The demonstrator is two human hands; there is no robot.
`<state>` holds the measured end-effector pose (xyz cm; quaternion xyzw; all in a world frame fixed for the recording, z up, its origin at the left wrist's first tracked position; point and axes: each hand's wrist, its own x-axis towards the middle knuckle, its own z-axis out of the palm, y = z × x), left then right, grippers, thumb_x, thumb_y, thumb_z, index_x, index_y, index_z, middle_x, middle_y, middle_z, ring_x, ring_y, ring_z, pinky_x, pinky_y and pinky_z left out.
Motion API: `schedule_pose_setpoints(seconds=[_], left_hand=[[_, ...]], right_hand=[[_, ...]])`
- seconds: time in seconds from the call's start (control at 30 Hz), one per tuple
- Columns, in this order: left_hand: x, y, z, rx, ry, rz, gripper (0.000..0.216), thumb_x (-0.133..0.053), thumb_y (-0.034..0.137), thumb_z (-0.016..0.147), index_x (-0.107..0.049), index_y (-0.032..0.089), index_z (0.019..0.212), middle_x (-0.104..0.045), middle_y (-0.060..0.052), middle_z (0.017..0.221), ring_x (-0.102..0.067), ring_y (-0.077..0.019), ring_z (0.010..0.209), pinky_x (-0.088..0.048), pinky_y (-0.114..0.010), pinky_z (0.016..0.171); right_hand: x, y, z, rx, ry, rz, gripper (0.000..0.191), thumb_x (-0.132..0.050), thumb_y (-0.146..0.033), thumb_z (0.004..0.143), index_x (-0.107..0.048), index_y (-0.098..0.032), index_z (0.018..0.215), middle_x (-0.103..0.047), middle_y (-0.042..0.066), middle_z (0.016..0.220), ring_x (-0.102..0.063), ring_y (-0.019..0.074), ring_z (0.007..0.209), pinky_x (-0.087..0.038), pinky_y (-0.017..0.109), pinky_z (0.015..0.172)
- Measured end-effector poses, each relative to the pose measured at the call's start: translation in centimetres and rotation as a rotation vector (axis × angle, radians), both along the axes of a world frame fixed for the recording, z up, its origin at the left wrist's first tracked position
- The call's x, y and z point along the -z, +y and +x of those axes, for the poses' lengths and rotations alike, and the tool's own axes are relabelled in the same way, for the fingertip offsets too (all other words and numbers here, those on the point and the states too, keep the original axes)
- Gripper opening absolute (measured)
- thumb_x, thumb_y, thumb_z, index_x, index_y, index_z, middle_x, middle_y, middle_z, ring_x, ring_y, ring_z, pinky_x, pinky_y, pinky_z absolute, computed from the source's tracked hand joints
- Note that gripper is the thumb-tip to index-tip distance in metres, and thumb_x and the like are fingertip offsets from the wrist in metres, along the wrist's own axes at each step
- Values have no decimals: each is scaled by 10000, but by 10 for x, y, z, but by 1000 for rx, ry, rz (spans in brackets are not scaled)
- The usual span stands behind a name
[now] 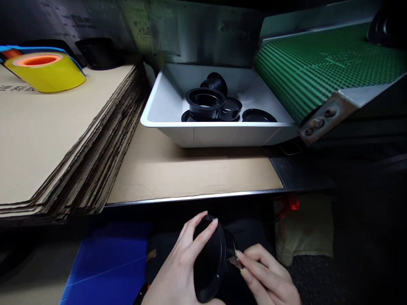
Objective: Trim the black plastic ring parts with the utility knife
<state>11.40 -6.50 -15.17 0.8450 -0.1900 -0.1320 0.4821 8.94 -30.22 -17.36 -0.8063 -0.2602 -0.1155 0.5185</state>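
Note:
My left hand (187, 258) is wrapped round a black plastic cup-shaped part (206, 262) with a flanged rim, held tilted on its side below the table edge. Its fingertips rest on the rim and its thumb is low on the part. My right hand (270, 275) pinches a small blade (235, 262) of thin, shiny metal between thumb and fingers. The blade touches or nearly touches the side of the part, just behind the rim. Most of the blade is hidden by the fingers.
Several similar black parts (206, 101) lie in a white tray (222, 133) on the cardboard-covered table. A stack of cardboard sheets (63, 127), bearing a yellow tape roll (47, 76), stands at left. A green conveyor belt (330, 63) slopes beside the tray. A blue panel (108, 267) is lower left.

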Motion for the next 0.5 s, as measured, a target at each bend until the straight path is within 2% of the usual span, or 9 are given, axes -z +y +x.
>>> schedule_pose_setpoints(seconds=[0.1,0.27,0.5], left_hand=[[0,-1,0,3,-13,-5,1345,-989,292,608,-148,552,1624,-183,-34,1719,-291,-401,1571,-371,-653,1208],[2,1,-2,20,-3,-3,1356,-996,272,592,-166,515,1636,-184,-67,1720,-294,-420,1565,-357,-661,1210],[3,0,0,-1,7,1,1326,-997,356,608,-181,513,1641,-175,-60,1728,-279,-428,1570,-360,-668,1204]], right_hand=[[-6,0,5,-10,27,14,578,-522,16,967,-609,-249,1473,-624,57,872,-644,144,692,-544,234,552],[-3,-3,3,-25,50,2,573,-517,22,966,-615,-238,1467,-619,63,882,-655,151,710,-553,245,566],[0,-1,0,-11,10,-50,560,-508,16,971,-606,-238,1460,-619,62,879,-666,155,718,-571,254,581]])
